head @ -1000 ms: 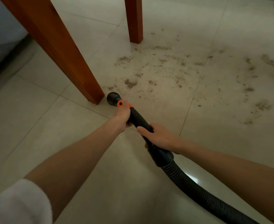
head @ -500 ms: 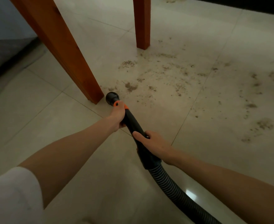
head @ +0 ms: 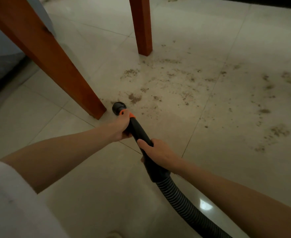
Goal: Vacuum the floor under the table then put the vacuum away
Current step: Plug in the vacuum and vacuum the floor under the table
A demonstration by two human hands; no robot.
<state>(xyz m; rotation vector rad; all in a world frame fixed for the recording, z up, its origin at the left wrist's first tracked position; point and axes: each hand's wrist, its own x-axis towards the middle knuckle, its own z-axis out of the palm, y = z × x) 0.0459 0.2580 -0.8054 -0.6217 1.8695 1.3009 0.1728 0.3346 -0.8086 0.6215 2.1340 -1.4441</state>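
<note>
Both my hands hold a black vacuum wand [head: 138, 130] with an orange ring near its tip. My left hand [head: 121, 127] grips it just behind the orange ring. My right hand [head: 158, 154] grips it lower down, above the ribbed black hose [head: 180, 201]. The round nozzle [head: 119, 108] points at the pale tiled floor, right beside the foot of the near wooden table leg [head: 58, 66]. Brown dirt [head: 175, 83] is scattered over the tiles ahead and to the right of the nozzle.
A second wooden table leg [head: 142, 26] stands farther back. A dark strip [head: 2, 79] runs along the left edge, and a dark object [head: 278, 2] spans the top right. More dirt patches [head: 277, 133] lie at the right. My white sleeve [head: 9, 203] fills the lower left.
The view has tilted and shifted slightly, so the table legs sit lower in frame. The nozzle has stayed beside the near leg, edging a little toward the dirt. Both hands keep their grip.
</note>
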